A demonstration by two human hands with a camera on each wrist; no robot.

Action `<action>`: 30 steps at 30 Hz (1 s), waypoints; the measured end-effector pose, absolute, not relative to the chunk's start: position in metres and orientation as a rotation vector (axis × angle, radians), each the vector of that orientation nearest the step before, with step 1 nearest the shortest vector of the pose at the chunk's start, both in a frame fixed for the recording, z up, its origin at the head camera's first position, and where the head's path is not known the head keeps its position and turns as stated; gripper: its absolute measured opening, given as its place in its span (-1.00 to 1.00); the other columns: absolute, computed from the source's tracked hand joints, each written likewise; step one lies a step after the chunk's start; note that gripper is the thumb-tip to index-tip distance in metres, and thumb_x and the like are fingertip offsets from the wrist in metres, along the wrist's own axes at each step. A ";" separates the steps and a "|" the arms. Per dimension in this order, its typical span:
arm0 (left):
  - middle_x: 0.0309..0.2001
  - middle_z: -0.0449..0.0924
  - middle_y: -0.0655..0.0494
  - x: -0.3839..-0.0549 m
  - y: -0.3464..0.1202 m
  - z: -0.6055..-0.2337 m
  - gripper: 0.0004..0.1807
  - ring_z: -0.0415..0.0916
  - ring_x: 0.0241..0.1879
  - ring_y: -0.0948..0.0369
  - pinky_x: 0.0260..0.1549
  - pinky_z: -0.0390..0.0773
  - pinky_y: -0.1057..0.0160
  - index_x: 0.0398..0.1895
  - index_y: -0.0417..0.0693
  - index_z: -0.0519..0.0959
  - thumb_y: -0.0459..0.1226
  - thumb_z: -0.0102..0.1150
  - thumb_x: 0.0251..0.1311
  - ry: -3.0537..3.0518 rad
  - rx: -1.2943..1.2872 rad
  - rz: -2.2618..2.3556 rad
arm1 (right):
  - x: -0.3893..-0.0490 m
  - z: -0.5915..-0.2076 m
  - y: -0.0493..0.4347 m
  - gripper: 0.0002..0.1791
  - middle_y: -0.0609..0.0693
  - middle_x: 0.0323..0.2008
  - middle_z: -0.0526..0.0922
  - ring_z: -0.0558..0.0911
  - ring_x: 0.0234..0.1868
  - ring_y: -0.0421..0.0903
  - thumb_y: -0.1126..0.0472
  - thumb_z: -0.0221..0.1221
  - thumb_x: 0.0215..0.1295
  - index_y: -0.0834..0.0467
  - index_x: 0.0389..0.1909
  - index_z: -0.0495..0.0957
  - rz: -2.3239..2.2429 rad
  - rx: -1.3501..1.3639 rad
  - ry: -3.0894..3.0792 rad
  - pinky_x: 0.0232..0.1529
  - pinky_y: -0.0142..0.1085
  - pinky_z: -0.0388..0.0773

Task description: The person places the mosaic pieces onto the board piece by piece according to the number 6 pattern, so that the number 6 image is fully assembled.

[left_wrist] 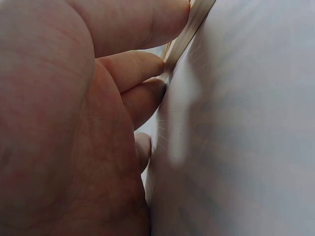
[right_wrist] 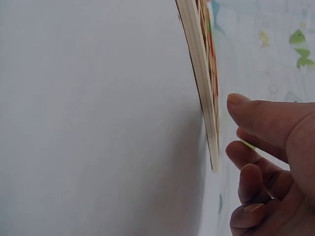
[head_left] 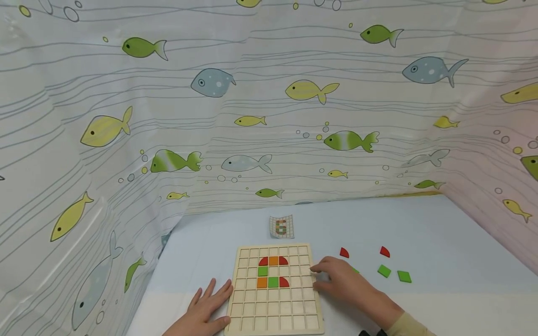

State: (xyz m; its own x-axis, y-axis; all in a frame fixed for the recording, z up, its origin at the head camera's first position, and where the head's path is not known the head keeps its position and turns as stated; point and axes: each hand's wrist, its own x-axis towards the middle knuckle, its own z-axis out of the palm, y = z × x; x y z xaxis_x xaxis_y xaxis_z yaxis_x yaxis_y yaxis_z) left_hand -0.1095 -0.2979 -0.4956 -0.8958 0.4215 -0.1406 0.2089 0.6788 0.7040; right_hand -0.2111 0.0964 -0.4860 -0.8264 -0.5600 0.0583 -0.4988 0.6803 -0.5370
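The left grip (head_left: 203,309) blocked the grid board's (head_left: 249,309) left edge, the right grip (head_left: 343,280) its right. Between them, a way ran free over the near rows. A narrow gap parted board from picture card (head_left: 281,227); loose tiles (head_left: 404,276) obstructed the bench's (head_left: 475,266) right, a curtain (head_left: 294,140) its far side.

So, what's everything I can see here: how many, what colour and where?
Table: 1, pale blue-white, lower half
Grid board: 1, pale wood, near side of table
Quarter-circle tiles: 5, red, three on board, two loose right
Square tiles: 2, orange, on board
More square tiles: 4, green, two on board, two loose right
Mostly hidden piece: 1, green, right of board
Pattern card: 1, multicoloured, beyond board
Fish-print sheeting: count unclear, white, behind table
Unclear object: 1, black, bottom edge
Sleeve: 1, beige, right arm
Left grip: 1, bare, board's left edge
Right grip: 1, bare, board's right edge
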 end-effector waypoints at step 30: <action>0.52 -0.06 -0.21 -0.110 -0.299 -0.495 -0.26 -0.50 0.44 -0.37 0.14 -0.54 -0.43 0.54 -0.17 0.10 -0.03 0.03 0.45 2.586 0.503 1.035 | -0.213 -0.503 0.166 -0.59 -0.26 -0.12 0.62 0.52 -0.26 -0.28 0.06 0.50 0.03 -0.06 -0.03 0.73 -0.965 -0.404 2.930 -0.22 -0.29 0.52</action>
State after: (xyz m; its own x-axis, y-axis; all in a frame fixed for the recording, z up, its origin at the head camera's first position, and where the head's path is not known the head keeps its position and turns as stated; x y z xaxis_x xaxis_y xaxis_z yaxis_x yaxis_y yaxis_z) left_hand -0.1098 -0.2987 -0.4952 -0.8904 0.4290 -0.1523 0.2054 0.6772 0.7065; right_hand -0.2133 0.1655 -0.5031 -0.9658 -0.2541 0.0516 -0.2350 0.7739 -0.5880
